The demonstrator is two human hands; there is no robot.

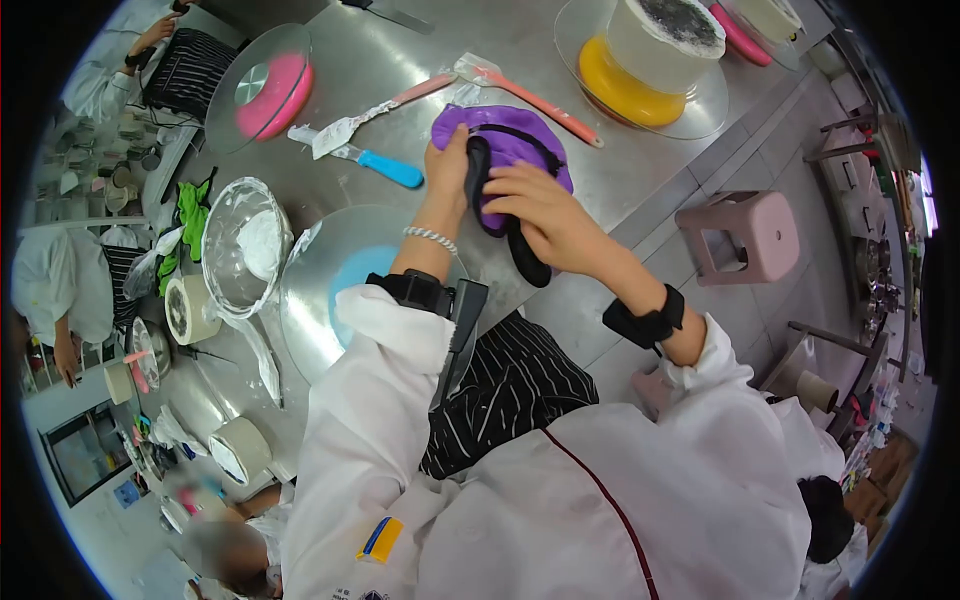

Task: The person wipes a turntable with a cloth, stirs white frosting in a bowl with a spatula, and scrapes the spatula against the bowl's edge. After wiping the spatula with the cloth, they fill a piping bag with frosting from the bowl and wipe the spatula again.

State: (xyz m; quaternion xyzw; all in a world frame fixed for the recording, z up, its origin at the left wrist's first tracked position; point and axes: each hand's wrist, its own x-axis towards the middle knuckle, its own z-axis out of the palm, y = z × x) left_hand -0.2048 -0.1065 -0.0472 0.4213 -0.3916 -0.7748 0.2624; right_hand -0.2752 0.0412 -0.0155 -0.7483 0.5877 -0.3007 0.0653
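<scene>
My left hand, with a bead bracelet on the wrist, holds the upper end of a black strip against a purple cloth-like piece lying on the steel table. My right hand rests over the strip's middle, fingers curled on it. The strip's lower end sticks out below that hand, near the table edge. Whether the black strip is part of the purple piece I cannot tell.
A clear turntable with a blue base stands by my left arm, next to a bowl of white cream. Behind lie a blue-handled spatula, pink-handled scrapers, a pink turntable and a white cake on a yellow turntable. A pink stool stands on the floor; other people work at the left.
</scene>
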